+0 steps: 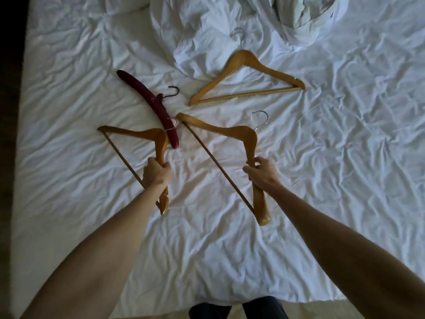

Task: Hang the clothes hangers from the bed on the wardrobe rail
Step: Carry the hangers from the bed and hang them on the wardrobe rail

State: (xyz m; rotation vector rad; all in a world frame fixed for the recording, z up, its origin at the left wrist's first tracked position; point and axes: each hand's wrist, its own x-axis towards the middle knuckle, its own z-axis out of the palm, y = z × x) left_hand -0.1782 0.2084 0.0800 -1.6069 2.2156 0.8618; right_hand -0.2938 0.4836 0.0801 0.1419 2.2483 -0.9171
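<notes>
My left hand (156,172) grips one arm of a wooden hanger (147,137) on the left of the bed. Its hook lies under the end of a dark red padded hanger (147,100). My right hand (262,172) grips one arm of a second wooden hanger (230,131) with a silver hook, near the middle. A third wooden hanger (246,77) lies flat farther back, untouched. No wardrobe rail is in view.
The bed is covered by a wrinkled white sheet (345,157). A bunched white duvet (230,24) and a pillow (124,3) lie at the far end. Dark floor (9,157) runs along the left edge. My legs (239,309) stand at the near edge.
</notes>
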